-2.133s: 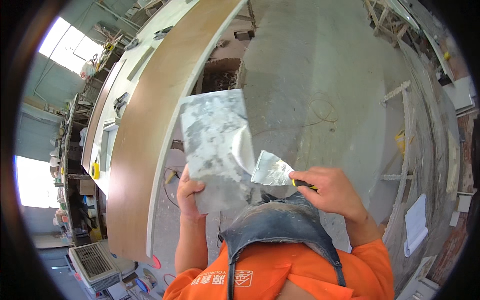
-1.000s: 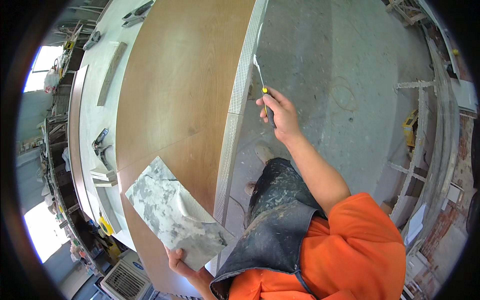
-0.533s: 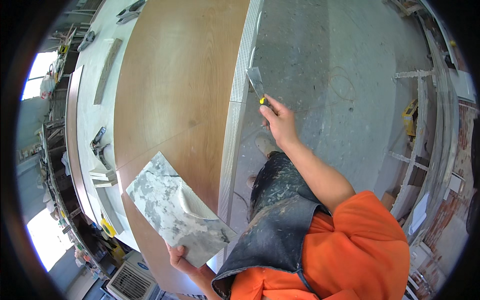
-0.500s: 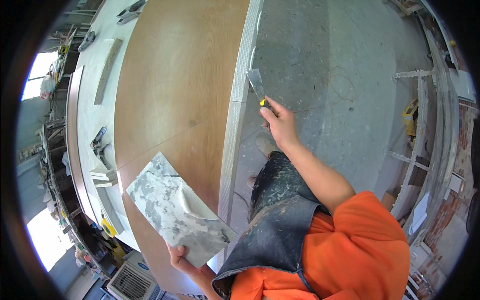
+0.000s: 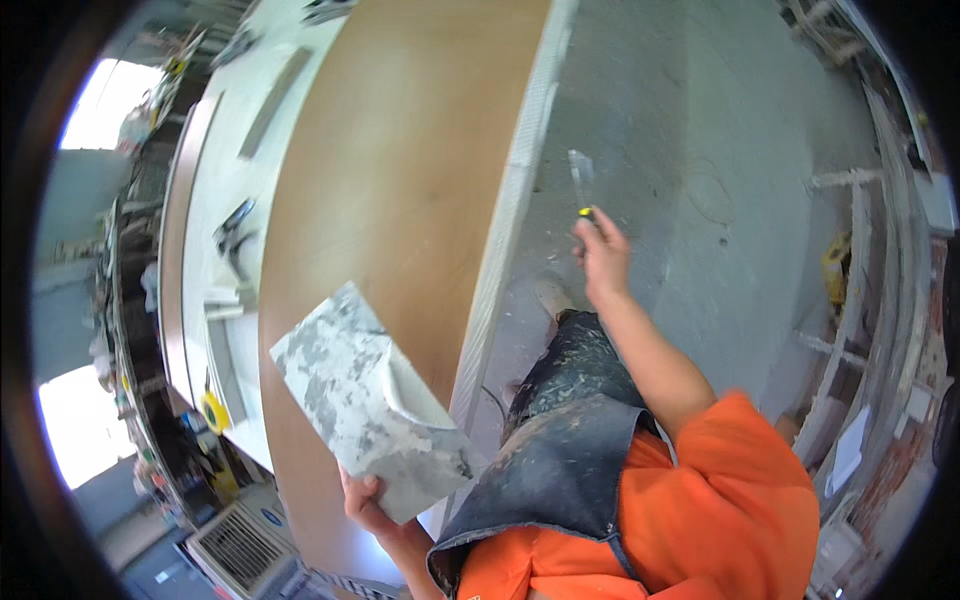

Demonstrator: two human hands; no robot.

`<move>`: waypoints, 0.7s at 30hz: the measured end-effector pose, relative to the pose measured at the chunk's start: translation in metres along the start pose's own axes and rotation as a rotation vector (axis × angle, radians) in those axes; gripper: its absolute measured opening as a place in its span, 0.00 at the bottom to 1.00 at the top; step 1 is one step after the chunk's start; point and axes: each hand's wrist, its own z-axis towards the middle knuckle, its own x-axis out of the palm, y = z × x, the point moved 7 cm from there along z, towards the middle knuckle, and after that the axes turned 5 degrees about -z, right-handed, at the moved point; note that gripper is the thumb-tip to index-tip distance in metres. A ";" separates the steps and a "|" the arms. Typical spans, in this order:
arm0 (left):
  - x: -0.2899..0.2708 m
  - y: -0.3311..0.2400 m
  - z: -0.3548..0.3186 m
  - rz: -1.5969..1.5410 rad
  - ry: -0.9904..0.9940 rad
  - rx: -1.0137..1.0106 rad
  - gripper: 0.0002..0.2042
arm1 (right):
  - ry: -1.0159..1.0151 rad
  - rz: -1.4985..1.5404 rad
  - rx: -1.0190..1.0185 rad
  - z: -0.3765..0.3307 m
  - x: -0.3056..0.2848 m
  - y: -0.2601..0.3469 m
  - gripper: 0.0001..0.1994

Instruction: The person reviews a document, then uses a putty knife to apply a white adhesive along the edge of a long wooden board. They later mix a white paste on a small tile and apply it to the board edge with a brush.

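My right hand (image 5: 605,255) is closed round the black-and-yellow handle of a putty knife (image 5: 580,180). Its metal blade points away from me, over the floor and apart from the board. With my left hand (image 5: 365,497) I grip the near edge of a flat, stained plaster board (image 5: 340,390), a hawk-like plate. A mound of white paste (image 5: 415,395) lies along its right side. Beneath it stretches a long wood-grain panel (image 5: 400,180). White paste-like material runs along the panel's right edge strip (image 5: 520,150).
Left of the panel, a white table (image 5: 225,130) bears a wooden strip (image 5: 275,100), a clamp (image 5: 235,225) and a yellow tape roll (image 5: 214,410). Shelves (image 5: 120,320) line the far left. A grey floor (image 5: 660,170) lies right, with a whitish frame (image 5: 850,270) beyond.
My right hand has drawn the putty knife right, away from the panel's edge. The view has shifted, so the panel and table sit farther right. The left hand still holds the plate.
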 end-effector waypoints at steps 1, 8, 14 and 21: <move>-0.001 -0.002 0.001 -0.007 0.032 0.004 0.40 | 0.132 0.010 -0.012 -0.014 0.006 0.018 0.24; -0.027 -0.004 0.019 -0.176 0.177 -0.047 0.38 | 1.155 -0.753 -0.573 -0.212 0.061 0.120 0.23; -0.036 -0.011 0.016 -0.315 0.272 -0.088 0.37 | 1.216 -1.039 -0.773 -0.269 0.099 0.124 0.19; -0.034 -0.001 0.019 -0.203 0.274 -0.032 0.37 | 1.158 -1.439 -0.820 -0.287 0.060 0.120 0.17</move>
